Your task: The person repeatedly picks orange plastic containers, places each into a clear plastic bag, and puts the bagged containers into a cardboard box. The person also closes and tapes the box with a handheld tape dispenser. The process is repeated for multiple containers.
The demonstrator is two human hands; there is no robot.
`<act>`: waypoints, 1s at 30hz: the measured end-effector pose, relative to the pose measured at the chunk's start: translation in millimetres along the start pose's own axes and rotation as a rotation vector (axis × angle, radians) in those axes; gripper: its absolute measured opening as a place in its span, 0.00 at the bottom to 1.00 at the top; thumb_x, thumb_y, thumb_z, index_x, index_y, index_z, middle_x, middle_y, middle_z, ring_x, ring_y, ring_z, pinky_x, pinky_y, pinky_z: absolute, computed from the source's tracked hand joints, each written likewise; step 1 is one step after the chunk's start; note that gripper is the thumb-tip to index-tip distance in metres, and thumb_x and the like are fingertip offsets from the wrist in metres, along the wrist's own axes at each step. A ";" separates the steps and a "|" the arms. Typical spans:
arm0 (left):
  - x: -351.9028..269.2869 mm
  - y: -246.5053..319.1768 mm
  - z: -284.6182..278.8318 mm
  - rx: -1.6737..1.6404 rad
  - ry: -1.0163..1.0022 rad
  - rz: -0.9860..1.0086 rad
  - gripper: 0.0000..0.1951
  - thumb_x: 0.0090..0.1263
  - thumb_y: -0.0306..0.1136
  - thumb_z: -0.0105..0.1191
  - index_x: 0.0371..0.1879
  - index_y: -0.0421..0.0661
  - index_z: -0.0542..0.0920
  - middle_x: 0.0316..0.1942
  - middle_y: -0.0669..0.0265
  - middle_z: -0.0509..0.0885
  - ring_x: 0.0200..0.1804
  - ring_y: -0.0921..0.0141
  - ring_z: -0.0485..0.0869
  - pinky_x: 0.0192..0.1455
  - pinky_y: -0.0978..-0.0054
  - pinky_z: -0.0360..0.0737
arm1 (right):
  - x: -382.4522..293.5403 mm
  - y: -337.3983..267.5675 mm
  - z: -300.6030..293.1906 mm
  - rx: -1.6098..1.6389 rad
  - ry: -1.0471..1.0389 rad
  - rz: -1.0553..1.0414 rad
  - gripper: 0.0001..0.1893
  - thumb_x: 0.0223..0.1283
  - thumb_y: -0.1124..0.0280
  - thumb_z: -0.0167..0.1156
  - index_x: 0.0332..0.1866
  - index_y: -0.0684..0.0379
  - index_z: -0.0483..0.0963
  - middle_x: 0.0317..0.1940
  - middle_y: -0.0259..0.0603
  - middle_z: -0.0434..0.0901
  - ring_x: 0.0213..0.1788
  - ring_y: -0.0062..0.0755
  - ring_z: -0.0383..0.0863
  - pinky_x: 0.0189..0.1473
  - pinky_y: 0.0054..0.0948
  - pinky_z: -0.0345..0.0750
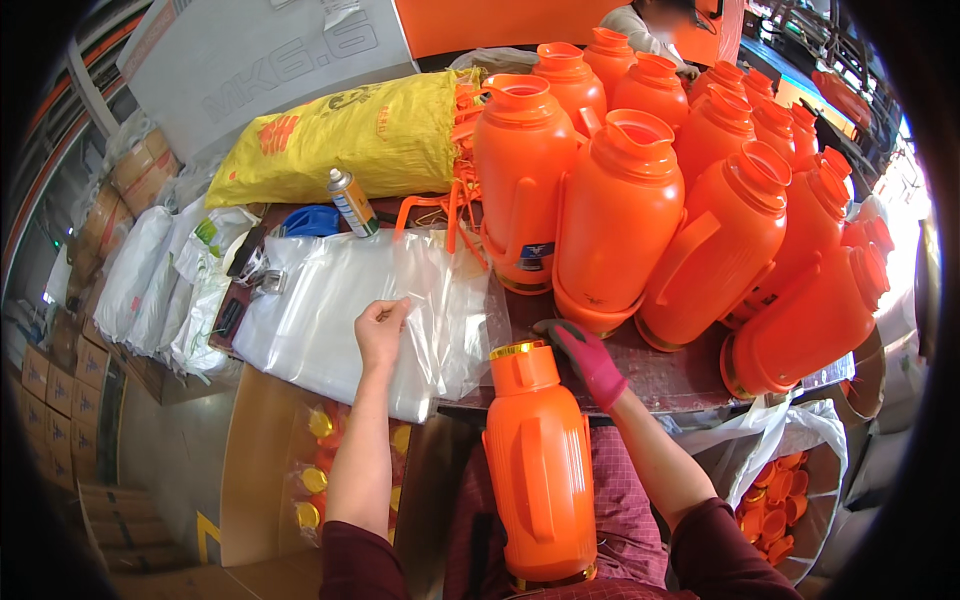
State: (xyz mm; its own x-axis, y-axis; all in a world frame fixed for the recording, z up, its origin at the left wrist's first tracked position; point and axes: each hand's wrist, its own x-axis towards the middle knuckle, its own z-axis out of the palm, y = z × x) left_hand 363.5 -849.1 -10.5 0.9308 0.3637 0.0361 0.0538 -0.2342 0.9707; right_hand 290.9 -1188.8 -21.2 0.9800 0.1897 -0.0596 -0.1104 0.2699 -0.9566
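My left hand (381,331), bare, is over a stack of clear plastic bags (322,330) on the table, thumb and forefinger pinching the creased film of the top bag. An orange vacuum flask (540,480) with a gold-rimmed cup lid stands upright at my lap, its handle facing me. My right hand (589,360) wears a pink glove with dark grey fingers. It is beside the flask's lid, fingers bent behind the rim; whether they grip it is unclear. Several orange flasks (622,217) without cup lids stand just beyond that hand.
A yellow woven sack (352,142) lies behind a spray can (352,202) and a tape dispenser (255,262). Below the table's left side, an open carton (262,480) holds bagged flasks. Orange cups fill a lined bin (825,480) at right. Another person (637,30) sits across the table.
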 end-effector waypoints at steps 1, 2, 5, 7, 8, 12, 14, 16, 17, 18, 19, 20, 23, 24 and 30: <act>1.2 4.3 -3.3 -0.040 -0.034 -0.081 0.11 0.71 0.34 0.66 0.33 0.38 0.86 0.29 0.70 0.85 0.29 0.79 0.78 0.36 0.78 0.77 | 1.4 1.9 -0.8 0.027 -0.012 0.025 0.20 0.80 0.58 0.52 0.62 0.63 0.78 0.55 0.38 0.83 0.55 0.25 0.81 0.60 0.27 0.77; -0.1 9.2 -3.6 -0.055 0.040 -0.059 0.12 0.76 0.36 0.59 0.36 0.38 0.85 0.30 0.69 0.84 0.30 0.76 0.78 0.37 0.76 0.78 | 3.3 3.7 -1.3 0.089 -0.029 0.051 0.21 0.80 0.56 0.52 0.62 0.63 0.77 0.57 0.39 0.83 0.57 0.27 0.82 0.62 0.29 0.77; -9.8 31.3 5.9 -0.326 0.570 0.152 0.15 0.82 0.38 0.51 0.39 0.37 0.83 0.31 0.67 0.84 0.32 0.73 0.78 0.39 0.72 0.78 | 12.9 7.1 -0.6 0.357 -0.004 0.250 0.28 0.81 0.49 0.49 0.69 0.64 0.72 0.64 0.42 0.80 0.64 0.32 0.79 0.69 0.34 0.74; -24.2 45.4 25.2 -0.048 0.358 0.237 0.17 0.84 0.38 0.45 0.41 0.36 0.82 0.32 0.65 0.85 0.33 0.70 0.79 0.40 0.69 0.79 | 23.5 7.6 3.0 0.456 -0.134 0.276 0.32 0.80 0.46 0.47 0.73 0.65 0.68 0.69 0.44 0.75 0.68 0.35 0.75 0.72 0.37 0.70; -32.6 50.6 38.2 0.044 0.150 0.293 0.18 0.84 0.38 0.46 0.41 0.35 0.82 0.31 0.65 0.85 0.33 0.70 0.80 0.41 0.68 0.79 | 29.9 7.5 5.7 0.545 -0.153 0.363 0.34 0.80 0.45 0.47 0.74 0.65 0.65 0.71 0.46 0.73 0.70 0.36 0.73 0.74 0.38 0.69; -46.8 60.1 71.5 0.118 -0.158 0.354 0.14 0.80 0.36 0.54 0.39 0.35 0.84 0.30 0.65 0.86 0.32 0.73 0.81 0.41 0.72 0.80 | 58.2 6.7 17.6 0.478 -0.297 0.247 0.35 0.79 0.44 0.48 0.76 0.63 0.63 0.73 0.45 0.70 0.72 0.35 0.71 0.75 0.38 0.68; -47.2 58.3 79.5 0.007 -0.226 0.208 0.11 0.75 0.33 0.61 0.37 0.35 0.85 0.29 0.66 0.87 0.31 0.75 0.81 0.40 0.75 0.79 | 68.5 6.0 19.3 0.417 -0.314 0.220 0.33 0.79 0.46 0.51 0.74 0.63 0.66 0.69 0.43 0.75 0.69 0.33 0.75 0.72 0.37 0.72; -47.9 55.1 84.0 -0.074 -0.257 0.081 0.06 0.69 0.27 0.68 0.37 0.37 0.87 0.30 0.69 0.88 0.33 0.80 0.82 0.40 0.80 0.78 | 76.3 6.6 18.1 0.327 -0.288 0.251 0.29 0.78 0.51 0.55 0.72 0.62 0.69 0.62 0.40 0.80 0.63 0.30 0.79 0.67 0.33 0.76; -50.2 53.3 85.4 -0.061 -0.210 0.125 0.07 0.69 0.28 0.68 0.36 0.37 0.87 0.30 0.69 0.87 0.33 0.80 0.82 0.40 0.80 0.79 | 79.5 8.4 17.1 0.288 -0.272 0.295 0.27 0.78 0.53 0.56 0.71 0.61 0.70 0.59 0.39 0.82 0.60 0.28 0.81 0.64 0.31 0.78; -53.2 51.5 87.8 -0.037 -0.177 0.124 0.07 0.70 0.29 0.67 0.36 0.37 0.87 0.29 0.69 0.87 0.33 0.80 0.82 0.40 0.80 0.79 | 82.4 11.9 16.4 0.275 -0.271 0.252 0.25 0.77 0.55 0.57 0.69 0.61 0.72 0.56 0.37 0.83 0.57 0.26 0.82 0.62 0.29 0.79; -57.5 49.8 89.6 -0.016 -0.173 0.107 0.07 0.70 0.29 0.67 0.35 0.37 0.86 0.29 0.69 0.87 0.33 0.79 0.82 0.39 0.79 0.79 | 85.7 16.9 16.0 0.265 -0.249 0.242 0.23 0.77 0.57 0.58 0.67 0.61 0.73 0.53 0.36 0.84 0.54 0.24 0.83 0.59 0.28 0.79; -62.1 48.0 91.5 0.050 -0.115 0.154 0.08 0.71 0.30 0.66 0.34 0.37 0.86 0.30 0.69 0.87 0.33 0.79 0.82 0.39 0.78 0.80 | 88.9 23.7 15.9 0.294 -0.283 0.177 0.20 0.77 0.60 0.58 0.65 0.61 0.74 0.49 0.34 0.85 0.51 0.22 0.83 0.57 0.26 0.80; -70.5 39.2 91.8 0.026 -0.038 0.202 0.10 0.75 0.33 0.62 0.34 0.37 0.84 0.32 0.67 0.87 0.35 0.78 0.83 0.41 0.76 0.81 | 100.3 52.4 18.6 0.721 -0.298 0.291 0.17 0.79 0.62 0.54 0.63 0.59 0.75 0.47 0.34 0.84 0.49 0.22 0.82 0.56 0.26 0.81; -69.6 34.7 87.4 -0.123 -0.025 0.194 0.11 0.77 0.34 0.61 0.35 0.38 0.84 0.33 0.66 0.87 0.36 0.77 0.83 0.41 0.76 0.82 | 102.9 62.5 19.5 0.762 -0.280 0.165 0.15 0.79 0.62 0.53 0.61 0.59 0.76 0.46 0.34 0.84 0.48 0.22 0.82 0.55 0.27 0.81; -56.6 1.4 30.0 -1.109 -0.081 -0.311 0.18 0.84 0.44 0.47 0.31 0.47 0.76 0.29 0.74 0.77 0.28 0.77 0.75 0.33 0.74 0.75 | 86.5 66.3 21.1 1.015 -0.129 0.021 0.16 0.82 0.56 0.47 0.49 0.57 0.76 0.39 0.32 0.81 0.40 0.24 0.79 0.50 0.29 0.80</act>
State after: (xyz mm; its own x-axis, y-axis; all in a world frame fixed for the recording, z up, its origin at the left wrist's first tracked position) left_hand 321.8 -897.0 -18.2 0.9557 0.1980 -0.2178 -0.0245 0.7909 0.6115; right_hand 364.9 -1134.6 -83.8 0.9577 0.2875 0.0153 -0.2739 0.9262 -0.2592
